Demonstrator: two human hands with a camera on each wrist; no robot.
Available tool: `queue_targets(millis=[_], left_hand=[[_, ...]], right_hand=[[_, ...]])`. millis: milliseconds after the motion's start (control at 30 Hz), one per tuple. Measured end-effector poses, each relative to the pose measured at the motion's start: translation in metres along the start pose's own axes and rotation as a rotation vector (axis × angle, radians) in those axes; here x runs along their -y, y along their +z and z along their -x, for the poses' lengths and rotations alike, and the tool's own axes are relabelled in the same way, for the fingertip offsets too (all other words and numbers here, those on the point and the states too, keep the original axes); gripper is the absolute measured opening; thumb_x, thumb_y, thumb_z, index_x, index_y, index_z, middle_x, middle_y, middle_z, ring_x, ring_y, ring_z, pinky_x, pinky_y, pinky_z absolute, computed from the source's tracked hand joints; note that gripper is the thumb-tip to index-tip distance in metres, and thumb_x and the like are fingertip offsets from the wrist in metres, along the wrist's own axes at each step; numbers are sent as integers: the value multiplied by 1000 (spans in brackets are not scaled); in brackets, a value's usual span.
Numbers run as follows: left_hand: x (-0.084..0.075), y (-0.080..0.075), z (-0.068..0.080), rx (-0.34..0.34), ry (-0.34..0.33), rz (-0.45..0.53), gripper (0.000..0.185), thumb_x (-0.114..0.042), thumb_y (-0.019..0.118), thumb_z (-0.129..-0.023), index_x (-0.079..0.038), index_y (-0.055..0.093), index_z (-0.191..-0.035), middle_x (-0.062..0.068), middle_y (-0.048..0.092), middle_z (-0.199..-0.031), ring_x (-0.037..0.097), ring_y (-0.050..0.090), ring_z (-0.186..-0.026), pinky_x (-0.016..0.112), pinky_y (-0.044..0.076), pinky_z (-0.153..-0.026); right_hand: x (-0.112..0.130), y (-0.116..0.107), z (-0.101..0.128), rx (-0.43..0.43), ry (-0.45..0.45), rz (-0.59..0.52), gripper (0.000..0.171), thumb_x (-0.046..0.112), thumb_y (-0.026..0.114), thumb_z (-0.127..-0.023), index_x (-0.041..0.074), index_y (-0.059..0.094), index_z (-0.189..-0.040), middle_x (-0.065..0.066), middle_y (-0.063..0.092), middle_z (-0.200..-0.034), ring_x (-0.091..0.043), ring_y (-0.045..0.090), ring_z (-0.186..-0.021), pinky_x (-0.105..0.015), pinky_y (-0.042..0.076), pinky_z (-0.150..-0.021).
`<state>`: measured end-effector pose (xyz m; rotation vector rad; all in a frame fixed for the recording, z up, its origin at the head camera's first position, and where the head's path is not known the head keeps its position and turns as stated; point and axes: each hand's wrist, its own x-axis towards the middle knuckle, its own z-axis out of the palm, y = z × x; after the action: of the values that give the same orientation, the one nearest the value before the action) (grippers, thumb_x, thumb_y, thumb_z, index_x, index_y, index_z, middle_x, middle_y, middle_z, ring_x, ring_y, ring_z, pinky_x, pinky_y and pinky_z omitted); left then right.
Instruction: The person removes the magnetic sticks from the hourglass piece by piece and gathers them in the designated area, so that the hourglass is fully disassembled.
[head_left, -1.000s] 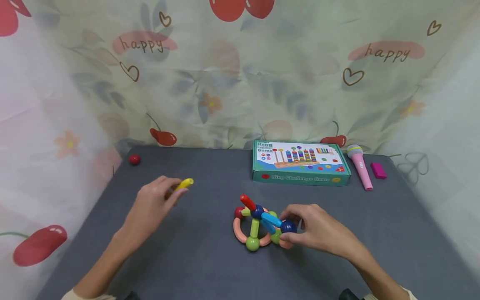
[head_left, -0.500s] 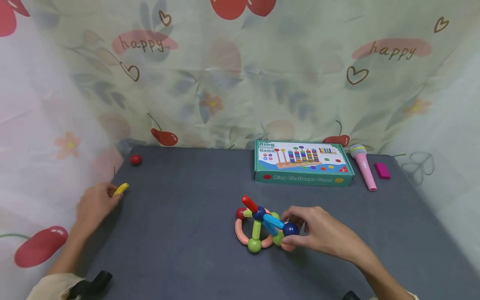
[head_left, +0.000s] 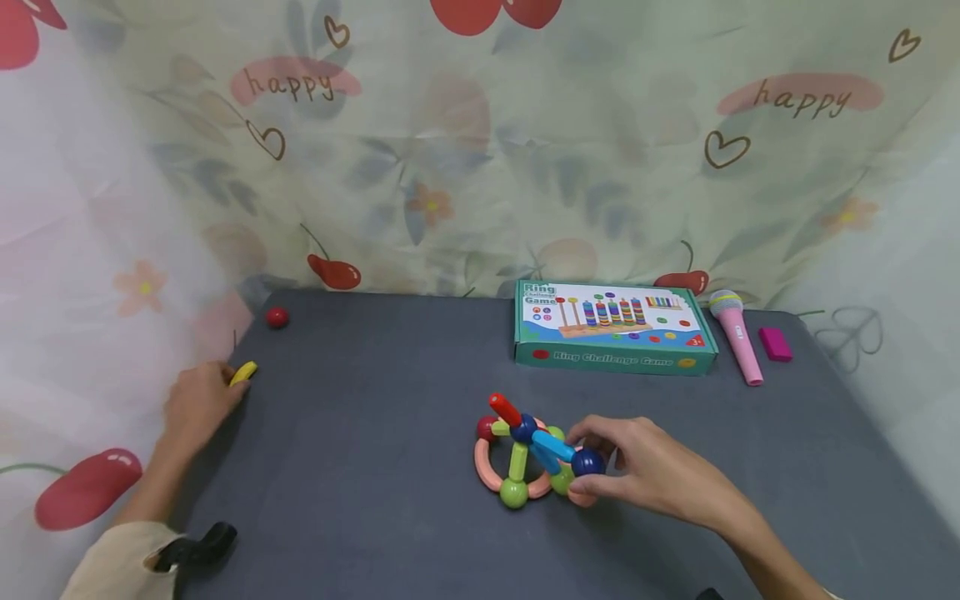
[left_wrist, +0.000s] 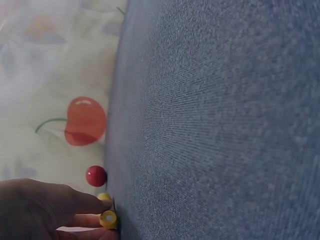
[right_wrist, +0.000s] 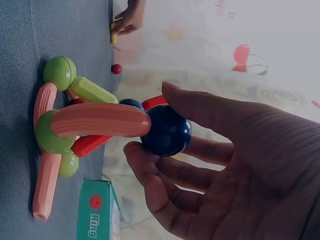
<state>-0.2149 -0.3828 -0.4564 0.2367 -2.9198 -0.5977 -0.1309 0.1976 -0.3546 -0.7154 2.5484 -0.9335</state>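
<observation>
At the table's left edge my left hand (head_left: 201,406) pinches a yellow magnetic stick (head_left: 243,372); in the left wrist view a round yellow end (left_wrist: 108,219) shows beside the fingers. A red ball (head_left: 277,317) lies a little beyond that hand. Right of the middle stands a magnetic stick-and-ball build with green balls (head_left: 513,492), a curved pink stick (right_wrist: 100,120), light blue sticks (head_left: 553,447) and a red stick (head_left: 505,408) pointing up. Thumb and fingers of my right hand (head_left: 645,467) grip its dark blue ball (right_wrist: 167,131), which joins the curved pink stick.
A green Ring Challenge Game box (head_left: 615,329) lies at the back right. Next to it are a pink toy microphone (head_left: 737,337) and a small magenta block (head_left: 776,344). Printed cloth (head_left: 450,167) hangs behind the dark grey table (head_left: 360,467) and along its sides.
My left hand has carried the yellow stick leftward to the table's left edge, then stayed nearly still there. The right hand keeps its grip on the dark blue ball.
</observation>
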Motion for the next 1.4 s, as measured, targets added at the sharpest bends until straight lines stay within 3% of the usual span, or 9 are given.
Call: queue_targets(millis=[200,300,467,567,633,767,933,1067,1400], left_hand=[[-1,-1,3,6,3,-13,36,-18,70,-95,16,67,-104,32,70,-89,33,63,-66,39,49,-54],[-13,0,10,-70,48,-30,35,-17,71,-94,16,66,-104,34,66,-90,39,61,-69,44,47,-54],[-70,-1,30,-276,236,-58,35,-12,78,-90,15,68,-111,37,64,-97,47,62,-78,58,50,-64],[-120,-4,47,-301,375,-43,35,-12,80,-89,8,70,-116,30,67,-101,43,65,-80,56,54,-64],[-156,-4,60,-221,463,7,32,-14,80,-92,2,72,-118,22,69,-102,35,68,-83,50,56,-66],[-222,1,89,67,611,178,22,-17,78,-95,-7,75,-114,5,74,-99,14,70,-84,34,59,-72],[-275,22,118,425,720,326,22,-20,76,-97,-10,76,-116,-2,76,-97,0,64,-81,24,60,-77],[-294,43,130,609,738,380,24,-22,74,-98,-10,74,-119,-4,74,-93,-4,60,-77,20,58,-76],[-311,68,143,750,769,466,30,-30,77,-96,-11,70,-118,-8,71,-85,-7,57,-70,13,53,-70]], right_hand=[[-2,0,3,53,8,28,59,49,82,-87,17,62,-132,11,70,-96,0,62,-86,-24,54,-74],[-5,0,4,89,22,37,64,49,82,-86,17,59,-137,11,71,-101,-2,62,-89,-26,55,-75],[-8,1,4,89,36,40,62,43,83,-87,16,59,-137,9,71,-101,-4,63,-88,-26,56,-75],[-9,1,4,68,-4,37,56,40,82,-89,17,59,-135,11,71,-97,-2,62,-86,-25,57,-75],[-9,0,5,53,-34,22,52,38,81,-91,18,60,-134,11,70,-94,-1,61,-85,-25,56,-74],[-10,0,6,33,-84,-37,43,31,80,-93,18,62,-130,8,68,-92,-3,60,-80,-24,55,-71],[-9,1,2,19,-114,-99,36,21,79,-94,20,64,-127,4,68,-95,-7,62,-78,-25,56,-71],[-5,3,-1,19,-122,-126,33,21,78,-95,18,65,-126,2,71,-98,-7,64,-80,-25,58,-74],[0,3,-3,-4,-101,-193,38,26,79,-94,13,64,-127,-1,70,-88,-10,62,-71,-26,56,-66]])
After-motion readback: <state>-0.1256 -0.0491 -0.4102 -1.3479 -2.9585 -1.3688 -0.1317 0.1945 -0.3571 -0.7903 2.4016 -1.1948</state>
